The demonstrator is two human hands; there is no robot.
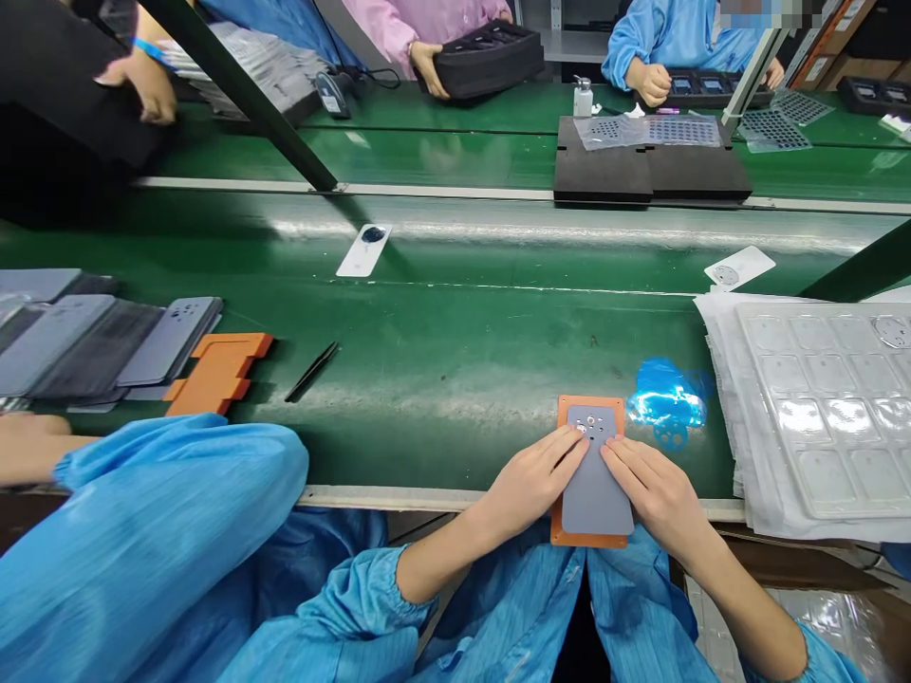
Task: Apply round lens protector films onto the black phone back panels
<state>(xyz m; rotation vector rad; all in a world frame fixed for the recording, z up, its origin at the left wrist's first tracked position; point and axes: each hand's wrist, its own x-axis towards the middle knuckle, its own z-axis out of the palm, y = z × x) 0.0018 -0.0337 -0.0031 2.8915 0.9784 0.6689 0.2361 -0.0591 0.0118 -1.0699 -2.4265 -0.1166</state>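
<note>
1. One flat, matte grey panel (596,493), a rounded rectangle with small holes at its far end, lies on a thin, rectangular orange plate (590,541) in front of you, over the near edge of the long green surface (455,379).
2. Your left hand (537,474) has its fingertips on the panel's left side, close to the holes.
3. Your right hand (651,489) has its fingers along the panel's right side. Both hands touch the panel, a little apart from each other; you cannot tell whether the hidden thumbs clamp it.
4. Just right of the plate's far end lies a crumpled piece of shiny blue film (665,398).
5. Farther right, a clear plastic sheet with square compartments (818,417) tops a pile.
6. Well to your left lie slim black tweezers (311,372), an orange notched block (220,370) and several flat grey panels (64,341).
7. Beyond, you have a white card with a dark oval (362,256) and, to the right, a white card with a round outline (744,267).
8. At far left, a co-worker's blue sleeve (157,531) crosses the near edge.
</note>
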